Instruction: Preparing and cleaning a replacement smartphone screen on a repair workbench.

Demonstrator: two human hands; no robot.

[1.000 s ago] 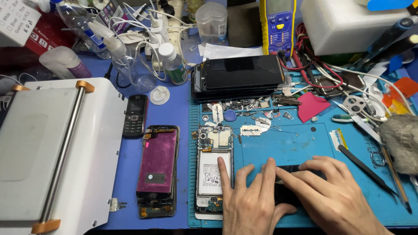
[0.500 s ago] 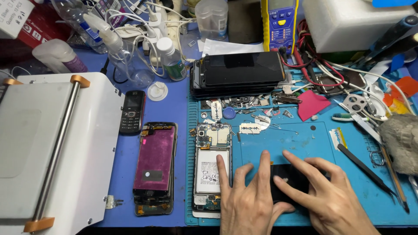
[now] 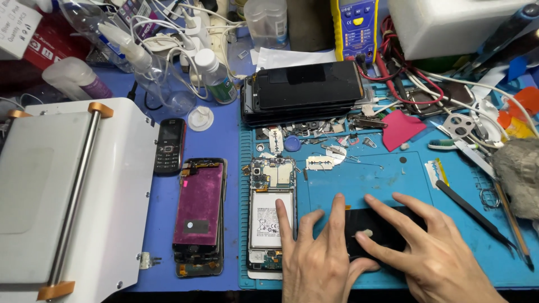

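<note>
Near the bottom edge of the blue silicone work mat, a flat black phone screen panel is pressed down by both hands. It lies flat on the mat, largely covered by the fingers. The right hand is spread open with the fingers splayed across the panel — nothing is gripped, only held flat under the fingertips. The left hand is likewise open and flat, with 1 finger laid on the panel's left edge and the others resting on the mat just beside it.

Just left of the left hand, an opened phone body with a white battery and bare circuit board is seen lying on the mat's edge. Further left, off the mat, a magenta-backed display assembly is laid face down, and a small black keypad phone sits above it. Well above the hands, a stack of dark screen panels is piled — loose razor blades and a red triangular pick are scattered between. Black tweezers lie to the right.
</note>
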